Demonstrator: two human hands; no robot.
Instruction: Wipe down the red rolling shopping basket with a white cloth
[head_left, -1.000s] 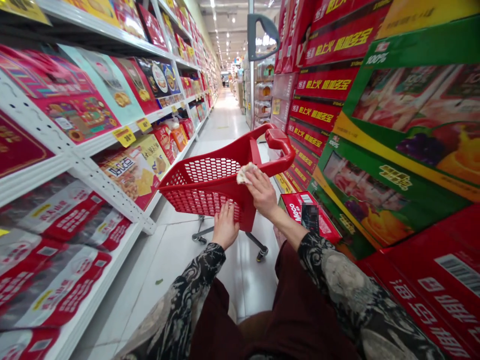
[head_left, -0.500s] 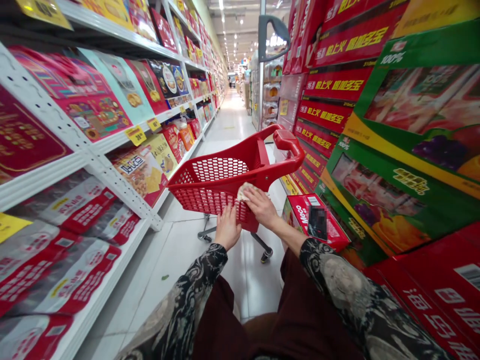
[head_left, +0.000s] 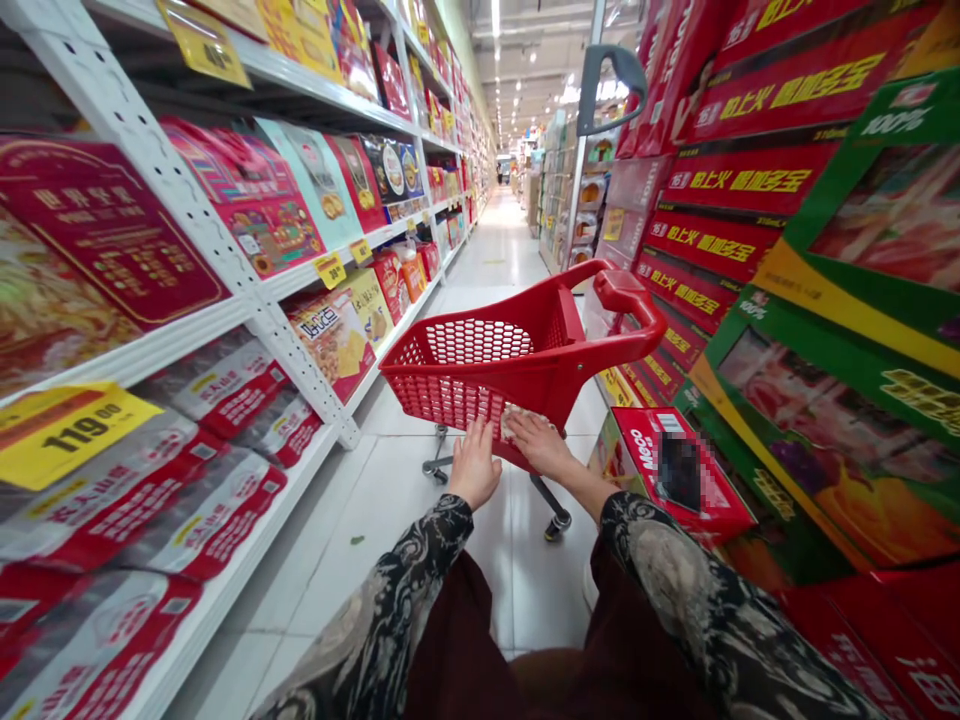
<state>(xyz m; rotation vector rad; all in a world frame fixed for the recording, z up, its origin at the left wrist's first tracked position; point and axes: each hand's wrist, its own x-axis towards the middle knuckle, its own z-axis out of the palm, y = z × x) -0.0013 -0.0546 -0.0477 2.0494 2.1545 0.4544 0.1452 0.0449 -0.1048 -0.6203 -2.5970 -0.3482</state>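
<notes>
The reference item is a red plastic shopping trolley (head_left: 450, 395), which stands on a white tile floor (head_left: 375, 530) directly ahead of the person's legs.

**Hands:** The left hand (head_left: 474, 465) rests against the near mesh wall of the trolley's basket. Its grip is wide, with the fingers spread and nothing held. The right hand (head_left: 541, 445) lies palm down beside the left hand, at the lower edge of the same wall. Its grip holds a crumpled pale wad (head_left: 521, 422), pressed under the fingertips against the mesh. The wad's material cannot be determined; it may be tissue or cloth. Both forearms extend from black patterned sleeves (head_left: 405, 590) over dark maroon trousers (head_left: 465, 640).

**Surroundings:** White perforated shelving (head_left: 300, 340) runs along the left of the trolley and carries boxed goods and a yellow price tag (head_left: 67, 435) reading 119.00. A red Meco box (head_left: 645, 470) sits just right of the trolley, with a pixelated patch on its face. Stacked red cartons (head_left: 742, 180) and green fruit-printed cartons (head_left: 825, 400) rise beyond that box. A long aisle extends ahead of the trolley's raised red handle (head_left: 630, 295).
</notes>
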